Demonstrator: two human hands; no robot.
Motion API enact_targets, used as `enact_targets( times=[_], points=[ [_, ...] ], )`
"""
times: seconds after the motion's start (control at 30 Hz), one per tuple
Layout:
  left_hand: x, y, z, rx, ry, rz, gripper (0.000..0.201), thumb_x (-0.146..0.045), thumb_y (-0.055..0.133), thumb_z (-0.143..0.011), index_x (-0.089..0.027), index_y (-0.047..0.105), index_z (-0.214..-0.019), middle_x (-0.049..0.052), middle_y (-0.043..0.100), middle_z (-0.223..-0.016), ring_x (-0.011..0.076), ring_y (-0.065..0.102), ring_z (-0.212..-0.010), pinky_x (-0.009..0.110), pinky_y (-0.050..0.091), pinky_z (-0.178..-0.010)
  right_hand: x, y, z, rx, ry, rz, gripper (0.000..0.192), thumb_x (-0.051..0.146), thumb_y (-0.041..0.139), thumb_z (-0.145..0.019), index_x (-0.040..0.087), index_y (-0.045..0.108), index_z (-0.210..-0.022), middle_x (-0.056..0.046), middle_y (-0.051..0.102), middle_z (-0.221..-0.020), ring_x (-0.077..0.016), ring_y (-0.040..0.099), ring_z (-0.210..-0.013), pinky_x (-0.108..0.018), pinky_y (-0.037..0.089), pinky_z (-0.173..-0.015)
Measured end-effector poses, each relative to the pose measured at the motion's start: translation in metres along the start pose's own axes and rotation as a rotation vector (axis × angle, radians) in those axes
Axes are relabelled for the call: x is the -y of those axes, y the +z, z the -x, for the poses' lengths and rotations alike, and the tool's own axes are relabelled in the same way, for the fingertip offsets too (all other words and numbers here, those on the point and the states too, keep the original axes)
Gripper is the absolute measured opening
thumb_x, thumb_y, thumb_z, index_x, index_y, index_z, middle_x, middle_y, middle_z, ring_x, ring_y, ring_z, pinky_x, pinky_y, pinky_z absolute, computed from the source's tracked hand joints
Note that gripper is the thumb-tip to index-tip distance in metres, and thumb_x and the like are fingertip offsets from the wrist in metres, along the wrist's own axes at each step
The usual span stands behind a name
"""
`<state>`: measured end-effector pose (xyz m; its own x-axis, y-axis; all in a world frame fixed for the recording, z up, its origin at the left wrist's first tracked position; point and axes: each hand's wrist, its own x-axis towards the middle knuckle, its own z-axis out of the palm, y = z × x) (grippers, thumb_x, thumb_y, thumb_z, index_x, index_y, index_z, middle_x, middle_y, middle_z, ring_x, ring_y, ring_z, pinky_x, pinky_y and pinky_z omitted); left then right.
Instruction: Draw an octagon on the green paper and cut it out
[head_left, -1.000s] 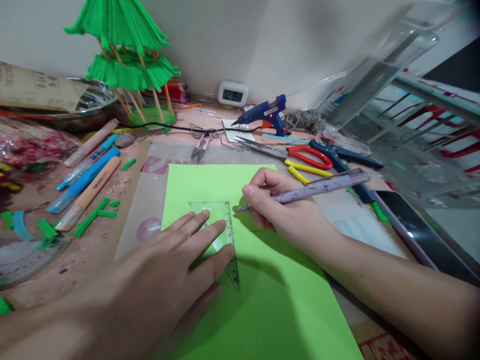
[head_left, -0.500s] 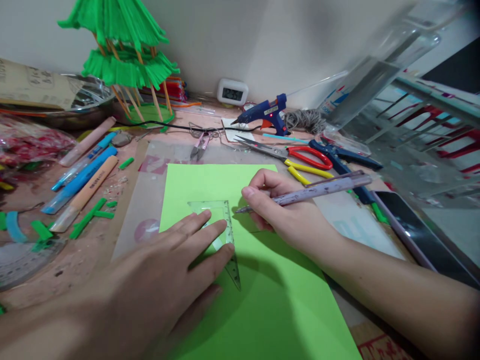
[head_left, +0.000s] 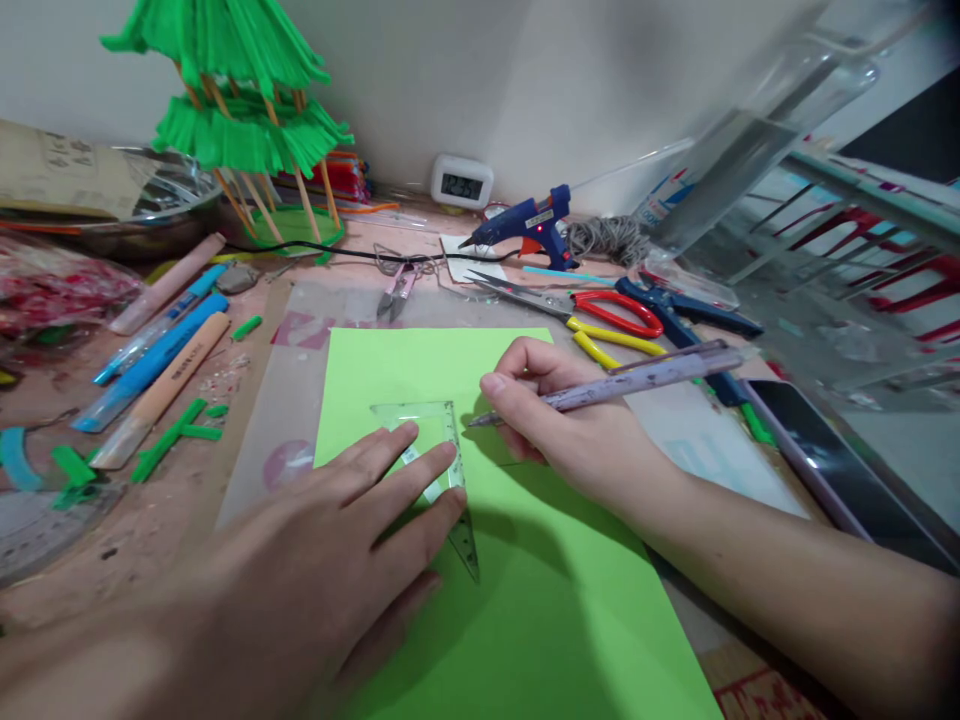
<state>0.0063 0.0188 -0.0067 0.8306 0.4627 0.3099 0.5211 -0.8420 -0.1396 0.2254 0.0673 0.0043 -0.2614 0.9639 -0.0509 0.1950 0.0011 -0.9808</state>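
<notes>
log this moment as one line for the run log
left hand: flat on clear set square | right hand: holds pen, tip at square's edge | under both: green paper | scissors beyond, untouched

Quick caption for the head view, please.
Left hand presses a clear set square on green paper; right hand holds a pen beside it.

- The view drifted a little to the right, so the green tree (head_left: 229, 120), markers (head_left: 154, 355) and scraps (head_left: 169, 440) left of the left hand (head_left: 315, 590) slid further left.
- The sheet (head_left: 480, 560) and set square (head_left: 439, 470) under the left hand shifted slightly left too.
- The right hand (head_left: 577, 430) with the pen (head_left: 622, 380) eased marginally leftward.
</notes>
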Motion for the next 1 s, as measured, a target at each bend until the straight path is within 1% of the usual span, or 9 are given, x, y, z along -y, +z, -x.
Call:
enact_targets(
  times=[0.13,0.3,0.37,0.53,0.6,0.67,0.83,0.9,1.0],
  points=[
    [-0.0005,-0.0006,0.0008,-0.008,-0.023,0.042,0.051,-0.032,0.030,-0.111,-0.024,0.080,-0.116,0.003,0.074,-0.129,0.0279,0.071,-0.118,0.039,0.056,-0.088,0.0003,0.0004,0.0001,-0.008,0.003,0.017,0.041,0.053,0.077,-0.088,0.025,0.050,-0.074,0.008,0.052,-0.049,-0.0100,0.039,-0.041,-0.024,0.027,-0.040],
    [0.0004,-0.0017,0.0000,0.022,-0.010,0.022,0.055,-0.025,0.026,-0.110,-0.022,0.080,-0.119,0.005,0.074,-0.130,0.0298,0.071,-0.117,0.040,0.056,-0.084,-0.0005,0.0003,-0.0006,-0.003,-0.008,0.005,0.039,0.050,0.077,-0.089,0.025,0.051,-0.074,0.008,0.052,-0.049,-0.0096,0.039,-0.041,-0.023,0.027,-0.040],
    [0.0000,0.0006,0.0000,0.019,-0.028,0.032,0.053,-0.026,0.027,-0.110,-0.023,0.079,-0.120,0.004,0.074,-0.132,0.0292,0.070,-0.119,0.040,0.056,-0.086,-0.0006,0.0003,-0.0007,-0.004,-0.009,0.012,0.039,0.050,0.077,-0.089,0.025,0.051,-0.074,0.008,0.052,-0.049,-0.0096,0.039,-0.041,-0.023,0.027,-0.040],
    [-0.0018,0.0056,0.0029,0.004,-0.073,0.111,0.046,-0.033,0.035,-0.110,-0.024,0.078,-0.121,0.002,0.074,-0.133,0.0257,0.067,-0.123,0.037,0.053,-0.096,-0.0003,0.0003,-0.0001,-0.008,-0.008,0.037,0.039,0.050,0.076,-0.089,0.025,0.051,-0.075,0.008,0.052,-0.049,-0.0096,0.038,-0.041,-0.024,0.026,-0.040],
    [-0.0018,0.0052,0.0040,0.003,-0.087,0.120,0.044,-0.035,0.037,-0.110,-0.025,0.078,-0.121,0.002,0.073,-0.134,0.0258,0.067,-0.123,0.038,0.052,-0.097,-0.0003,0.0003,0.0003,-0.008,-0.010,0.034,0.038,0.049,0.076,-0.089,0.024,0.051,-0.075,0.008,0.052,-0.049,-0.0094,0.038,-0.041,-0.024,0.026,-0.040],
    [-0.0014,0.0044,0.0041,-0.021,-0.100,0.121,0.046,-0.037,0.035,-0.110,-0.026,0.079,-0.118,0.001,0.073,-0.134,0.0261,0.068,-0.121,0.038,0.052,-0.096,-0.0004,0.0004,0.0007,-0.006,-0.012,0.022,0.038,0.048,0.076,-0.089,0.024,0.051,-0.075,0.008,0.052,-0.049,-0.0092,0.038,-0.041,-0.023,0.026,-0.040],
    [-0.0013,0.0061,0.0025,-0.011,-0.075,0.118,0.049,-0.035,0.032,-0.111,-0.025,0.079,-0.118,0.001,0.073,-0.133,0.0266,0.068,-0.121,0.039,0.052,-0.095,-0.0001,0.0009,0.0006,-0.006,-0.014,0.035,0.036,0.047,0.074,-0.091,0.024,0.051,-0.075,0.008,0.053,-0.050,-0.0094,0.038,-0.041,-0.024,0.026,-0.040],
    [-0.0020,0.0064,0.0024,-0.013,-0.084,0.115,0.047,-0.038,0.034,-0.110,-0.026,0.079,-0.119,0.000,0.073,-0.134,0.0263,0.068,-0.122,0.038,0.052,-0.097,-0.0001,0.0006,0.0005,-0.006,-0.017,0.045,0.037,0.049,0.074,-0.090,0.025,0.051,-0.075,0.008,0.052,-0.050,-0.0094,0.038,-0.041,-0.024,0.025,-0.040],
    [-0.0029,0.0047,0.0027,-0.014,-0.079,0.104,0.045,-0.039,0.037,-0.110,-0.026,0.078,-0.120,0.000,0.073,-0.133,0.0236,0.066,-0.124,0.035,0.048,-0.102,-0.0003,-0.0001,0.0004,-0.005,-0.014,0.048,0.038,0.050,0.075,-0.090,0.025,0.051,-0.075,0.008,0.052,-0.050,-0.0097,0.038,-0.041,-0.024,0.026,-0.041]
  ],
)
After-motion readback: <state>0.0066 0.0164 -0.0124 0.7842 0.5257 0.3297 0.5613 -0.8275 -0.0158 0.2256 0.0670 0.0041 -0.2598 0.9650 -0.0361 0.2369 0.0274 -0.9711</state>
